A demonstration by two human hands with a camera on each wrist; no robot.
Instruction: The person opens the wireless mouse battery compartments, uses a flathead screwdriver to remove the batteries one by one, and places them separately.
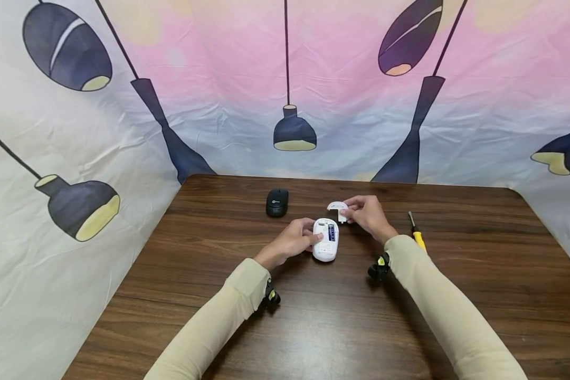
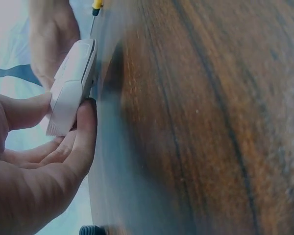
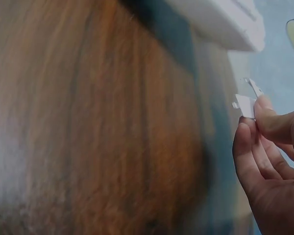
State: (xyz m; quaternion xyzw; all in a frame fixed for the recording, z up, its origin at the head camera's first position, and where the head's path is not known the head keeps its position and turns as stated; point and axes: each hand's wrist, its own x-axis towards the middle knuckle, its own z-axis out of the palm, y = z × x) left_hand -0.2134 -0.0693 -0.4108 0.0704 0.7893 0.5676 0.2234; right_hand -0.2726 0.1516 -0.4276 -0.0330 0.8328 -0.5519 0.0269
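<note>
My left hand (image 1: 293,238) grips a white computer mouse (image 1: 325,252) by its left side, underside turned up, thumb over the edge. A dark blue battery (image 1: 331,233) lies in the mouse's uncovered compartment. Between thumb and fingers, my right hand (image 1: 368,215) pinches the white battery cover (image 1: 337,205), a rounded piece with a tab, just beyond the mouse's upper right. In the left wrist view the mouse (image 2: 71,93) appears edge-on, held above the table. The right wrist view shows the cover (image 3: 246,105) at the fingertips, apart from the mouse (image 3: 225,22).
A black mouse (image 1: 277,202) sits on the brown wooden table (image 1: 209,211), left of and beyond the hands. To the right, a screwdriver (image 1: 417,236) with a yellow and black handle lies partly behind the right sleeve. Printed cloth (image 1: 237,95) hangs behind the table.
</note>
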